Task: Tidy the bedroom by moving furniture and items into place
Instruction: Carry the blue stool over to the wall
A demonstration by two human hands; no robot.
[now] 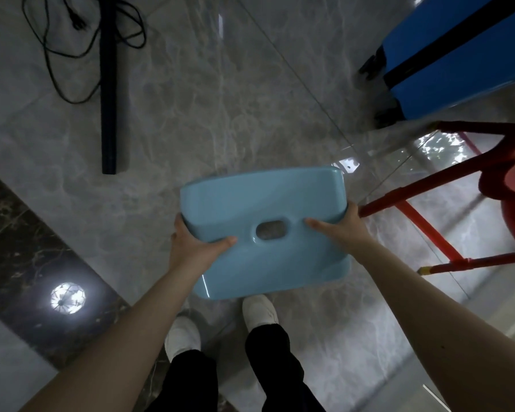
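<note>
Left hand (195, 242) gripping the light blue stool (265, 230) at its 9 o'clock edge, right hand (344, 228) clasping the 3 o'clock edge, stool above white shoes (259, 312), red stool (470, 197) at 3 o'clock, blue suitcase (461, 55) at 1 o'clock.

A stool (265, 230) is held above the floor (220, 114), the left hand (191, 245) on its left edge, the right hand (345, 230) on its right. A chair (458, 185) stands right of it, a suitcase (458, 55) beyond; a pole (109, 84) and cable (51, 55) lie far left.
</note>
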